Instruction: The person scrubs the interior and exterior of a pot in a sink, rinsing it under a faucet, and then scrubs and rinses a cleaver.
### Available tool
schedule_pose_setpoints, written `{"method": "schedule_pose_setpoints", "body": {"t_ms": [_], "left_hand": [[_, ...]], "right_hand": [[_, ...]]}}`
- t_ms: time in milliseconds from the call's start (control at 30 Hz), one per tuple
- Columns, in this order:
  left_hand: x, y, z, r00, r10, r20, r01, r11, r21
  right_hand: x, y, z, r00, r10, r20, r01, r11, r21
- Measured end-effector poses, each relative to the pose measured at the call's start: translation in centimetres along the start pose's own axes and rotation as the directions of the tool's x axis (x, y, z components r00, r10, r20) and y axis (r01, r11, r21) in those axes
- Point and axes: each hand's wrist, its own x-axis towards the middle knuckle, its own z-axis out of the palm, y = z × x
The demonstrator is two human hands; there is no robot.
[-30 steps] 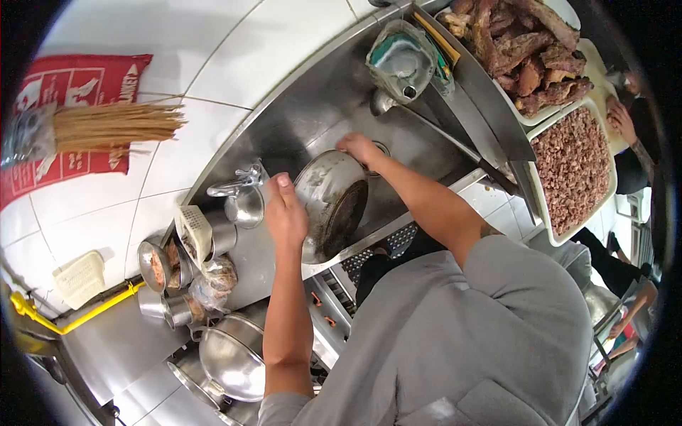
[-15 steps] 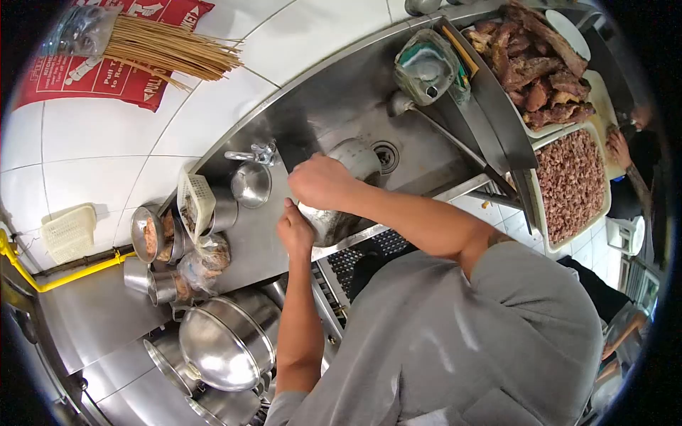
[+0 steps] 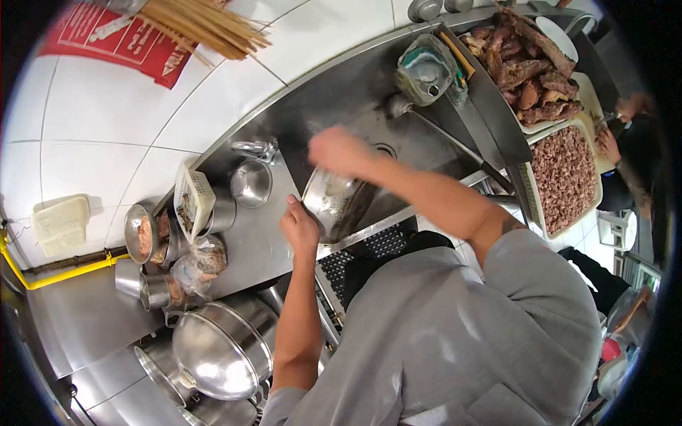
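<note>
The left hand point(image 3: 300, 228) grips the rim of a steel pan point(image 3: 339, 202), tilting it over the sink point(image 3: 419, 135) so its inside faces the right hand point(image 3: 339, 150). That hand, just above the pan, is blurred; I cannot tell its grip.

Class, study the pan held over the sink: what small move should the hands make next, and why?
Probably another scrubbing stroke: the left hand grips the pan by its rim, tilted over the sink, dark residue shows inside, and the right hand is blurred above it.

Single head-worn view, wide fisheye, looking steeply down — close over sink point(image 3: 419, 135) and counter point(image 3: 249, 248)
</note>
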Motion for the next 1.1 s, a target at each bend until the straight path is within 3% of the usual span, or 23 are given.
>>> {"method": "schedule_pose_setpoints", "body": {"t_ms": [67,167,200,267,367,400,467,533,600,633,700,733,800,933,1000,1067,1100], "left_hand": [[-0.3,-0.2,0.2,0.997,0.067,-0.048,-0.067,0.998,-0.005],[-0.1,0.4,0.3,0.994,0.083,-0.07,-0.08,0.996,0.04],[-0.2,0.3,0.2,0.991,0.108,-0.08,-0.105,0.993,0.05],[-0.4,-0.1,0.2,0.987,0.13,-0.096,-0.126,0.991,0.045],[-0.6,-0.9,-0.1,0.992,0.107,-0.066,-0.108,0.994,-0.021],[-0.7,-0.7,0.2,0.983,0.138,-0.122,-0.146,0.988,-0.056],[-0.9,-0.6,0.0,0.97,0.164,-0.177,-0.183,0.978,-0.098],[-0.9,-0.5,-0.1,0.981,0.143,-0.128,-0.156,0.983,-0.093],[-1.0,-0.7,-0.2,0.987,0.12,-0.104,-0.133,0.983,-0.126],[-0.9,-0.8,-0.3,0.991,0.111,-0.079,-0.121,0.982,-0.148],[-0.6,-0.9,0.1,0.982,0.138,-0.125,-0.156,0.977,-0.146],[-0.8,-1.0,0.3,0.973,0.157,-0.167,-0.18,0.974,-0.136],[-1.1,-0.8,0.1,0.973,0.153,-0.174,-0.174,0.978,-0.117],[-1.1,-0.5,0.2,0.979,0.137,-0.152,-0.147,0.987,-0.061],[-1.0,0.0,-0.1,0.978,0.142,-0.154,-0.155,0.985,-0.078],[-1.1,0.0,-0.2,0.978,0.142,-0.155,-0.157,0.983,-0.09],[-1.2,-0.1,-0.2,0.972,0.158,-0.175,-0.176,0.981,-0.088]], "right_hand": [[1.0,5.8,0.6,0.969,0.217,-0.117,-0.219,0.976,-0.002],[0.4,-0.5,-0.9,0.97,0.208,-0.124,-0.213,0.977,-0.03],[0.4,-2.9,0.0,0.989,0.143,-0.037,-0.146,0.984,-0.102],[-0.7,-6.8,1.7,0.996,-0.077,-0.042,0.069,0.984,-0.166],[0.4,-3.7,1.0,0.996,-0.076,0.051,0.086,0.97,-0.227],[0.9,-1.5,0.6,0.995,-0.082,0.06,0.094,0.966,-0.239],[1.5,1.5,-0.5,0.949,0.304,-0.086,-0.311,0.947,-0.079],[1.4,-1.9,1.1,0.945,0.281,-0.168,-0.301,0.947,-0.108],[1.0,-7.3,2.2,0.999,-0.046,0.007,0.046,0.971,-0.236],[1.1,-7.1,2.0,0.999,-0.048,0.008,0.048,0.969,-0.241],[1.6,-5.4,0.7,0.982,-0.088,0.168,0.142,0.927,-0.347],[1.8,-3.1,0.2,0.98,-0.091,0.177,0.15,0.922,-0.356],[2.3,1.7,-0.7,0.958,0.285,0.009,-0.271,0.921,-0.281],[1.5,-6.3,0.7,0.968,0.239,0.074,-0.198,0.914,-0.354],[0.8,-8.1,2.0,0.989,-0.137,0.052,0.146,0.946,-0.289],[1.6,-3.2,1.4,0.99,-0.067,0.125,0.098,0.959,-0.264],[1.7,1.8,1.3,0.999,0.014,0.052,0.002,0.953,-0.304]]}}
